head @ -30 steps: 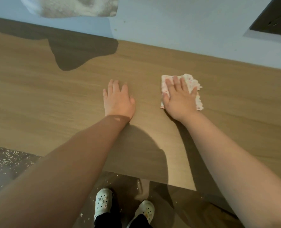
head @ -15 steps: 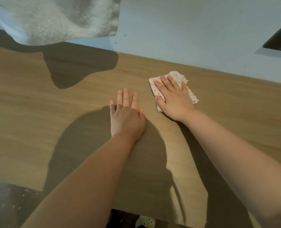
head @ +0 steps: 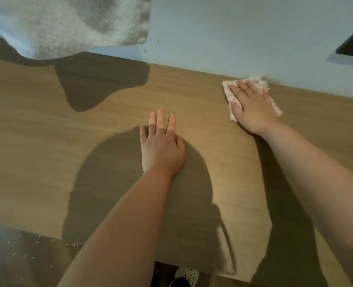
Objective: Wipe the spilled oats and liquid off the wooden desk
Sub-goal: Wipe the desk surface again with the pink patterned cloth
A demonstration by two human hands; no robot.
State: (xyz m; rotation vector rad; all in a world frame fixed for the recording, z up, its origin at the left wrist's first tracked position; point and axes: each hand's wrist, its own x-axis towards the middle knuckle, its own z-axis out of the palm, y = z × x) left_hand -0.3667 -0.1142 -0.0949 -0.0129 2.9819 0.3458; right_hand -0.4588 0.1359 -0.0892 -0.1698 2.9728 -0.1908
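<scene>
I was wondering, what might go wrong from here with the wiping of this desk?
The right hand presses the cloth close beside the wall, so bits may get pushed into the seam behind the desk. Flakes on the floor lie near the shoe and could get trodden about.

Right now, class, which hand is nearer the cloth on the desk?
Right. The right hand presses flat on the cloth, by the wall. The left hand lies flat on the desk, apart from the cloth and closer to the person.
</scene>
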